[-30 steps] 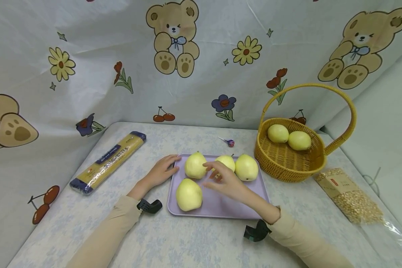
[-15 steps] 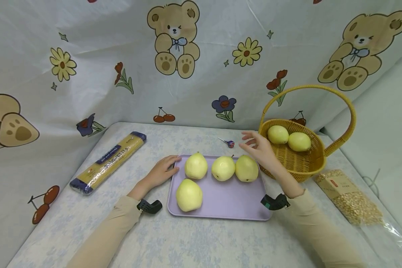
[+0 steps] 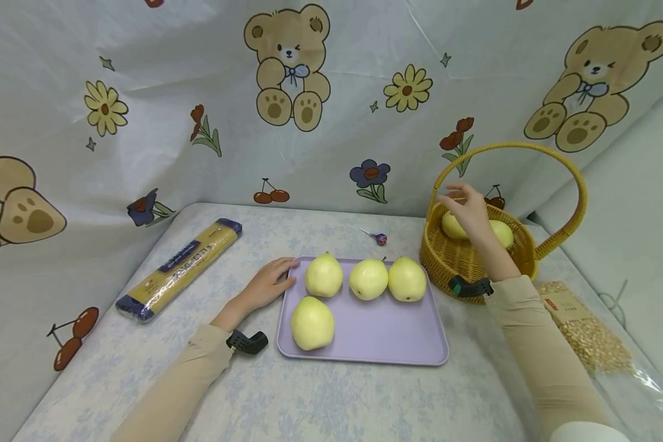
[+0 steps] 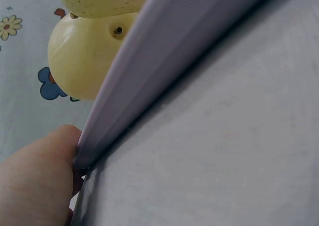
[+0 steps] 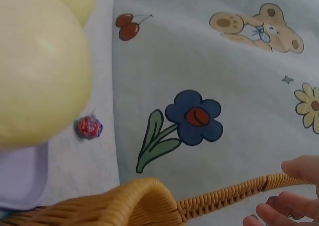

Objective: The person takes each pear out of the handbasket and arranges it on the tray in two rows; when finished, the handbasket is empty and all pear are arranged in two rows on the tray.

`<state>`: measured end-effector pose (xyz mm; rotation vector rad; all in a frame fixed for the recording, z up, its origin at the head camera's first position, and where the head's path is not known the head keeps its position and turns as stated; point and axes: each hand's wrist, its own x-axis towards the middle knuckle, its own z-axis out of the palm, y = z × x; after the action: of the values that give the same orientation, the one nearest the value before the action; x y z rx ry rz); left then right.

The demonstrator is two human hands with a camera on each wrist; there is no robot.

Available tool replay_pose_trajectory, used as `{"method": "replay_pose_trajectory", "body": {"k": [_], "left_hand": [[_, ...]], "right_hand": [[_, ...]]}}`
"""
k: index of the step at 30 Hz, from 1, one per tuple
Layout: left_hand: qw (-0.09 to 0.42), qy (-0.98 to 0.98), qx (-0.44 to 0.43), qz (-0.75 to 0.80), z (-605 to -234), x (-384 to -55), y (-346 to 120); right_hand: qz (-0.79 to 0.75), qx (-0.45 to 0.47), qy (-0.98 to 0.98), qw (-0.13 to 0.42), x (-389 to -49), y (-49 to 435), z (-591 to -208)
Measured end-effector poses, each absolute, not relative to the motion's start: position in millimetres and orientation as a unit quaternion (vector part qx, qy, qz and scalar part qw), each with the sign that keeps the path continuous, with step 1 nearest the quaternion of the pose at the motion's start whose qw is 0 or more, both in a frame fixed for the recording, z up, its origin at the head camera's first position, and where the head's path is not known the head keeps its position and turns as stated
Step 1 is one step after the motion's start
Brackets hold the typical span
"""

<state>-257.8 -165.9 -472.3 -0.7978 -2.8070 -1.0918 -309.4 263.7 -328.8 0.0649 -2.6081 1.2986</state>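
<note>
Hovering over the basket (image 3: 436, 261), my right hand (image 3: 469, 212) has loose, parted fingers with nothing between them, near two yellow fruits (image 3: 501, 233) inside. My left hand (image 3: 263, 283) rests relaxed fingers on the edge of the tray (image 3: 364, 337) bearing four pears (image 3: 312, 323). Fetching a fruit seems the step; next calls for lowering, then grasping.

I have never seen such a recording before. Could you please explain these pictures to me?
There is no machine, only a person's bare left hand and right hand. The wide view comes from a camera on the head; the close ones, from the wrists. On the table are a purple tray with four pears, a spaghetti pack, a lollipop, a bag of grains, and a basket with two yellow fruits. The left hand touches the tray's edge. The right hand is beside the basket's handle; contact is unclear. No fruit is held.
</note>
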Motion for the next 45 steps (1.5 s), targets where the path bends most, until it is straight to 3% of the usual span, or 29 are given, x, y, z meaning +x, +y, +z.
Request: {"method": "replay_pose_trajectory", "body": {"k": [15,25,45], "left_hand": [[0.005,-0.903,-0.252,-0.348,-471,-257,-166],[-0.002,-0.904,-0.246,-0.349,-470,-256,-166],[0.003,-0.906,-0.243,-0.346,-471,-257,-166]], "right_hand": [[0.468,-0.094,-0.868,0.137,-349,298,-350],[0.462,-0.071,-0.873,0.14,-348,304,-362],[0.363,-0.067,-0.929,0.032,-350,311,-369]]}}
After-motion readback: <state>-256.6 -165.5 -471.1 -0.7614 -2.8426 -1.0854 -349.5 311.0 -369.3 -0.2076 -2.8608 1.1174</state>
